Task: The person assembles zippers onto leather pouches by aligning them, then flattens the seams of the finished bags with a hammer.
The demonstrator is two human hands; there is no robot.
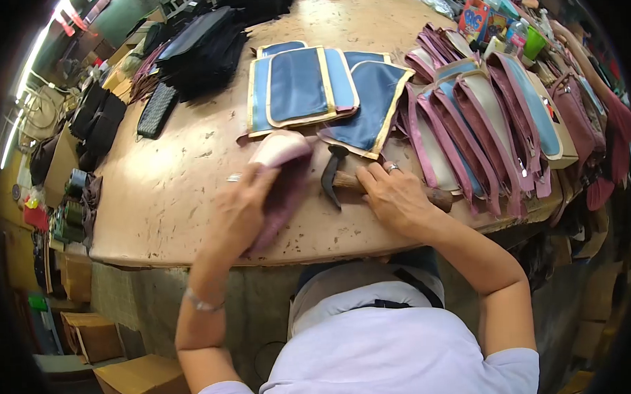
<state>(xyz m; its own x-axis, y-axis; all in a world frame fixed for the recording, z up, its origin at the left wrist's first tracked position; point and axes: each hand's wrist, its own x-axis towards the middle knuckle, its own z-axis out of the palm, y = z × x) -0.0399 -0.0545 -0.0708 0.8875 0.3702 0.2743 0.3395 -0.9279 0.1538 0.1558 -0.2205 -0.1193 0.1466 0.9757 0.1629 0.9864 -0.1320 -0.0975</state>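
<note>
My left hand (236, 207), smeared by motion, grips the edge of a mauve pouch piece (287, 187). The piece is bent, its pale rounded end raised and its lower part trailing toward the table's front edge. To the right, my right hand (395, 198) has its fingers bent over the wooden handle of a hammer (348, 182), which lies on the table with its dark metal head to the left. Just beyond both hands lie several blue panels with cream edging, including a flat panel (298, 85) and an angled panel (378, 101).
Mauve pouches (466, 129) stand in a row on the right of the worn table (149, 223). Stacks of black pieces (203, 55) and a dark textured case (157, 111) lie at the back left. A bottle (516, 36) stands back right. Cardboard boxes (145, 383) sit below left.
</note>
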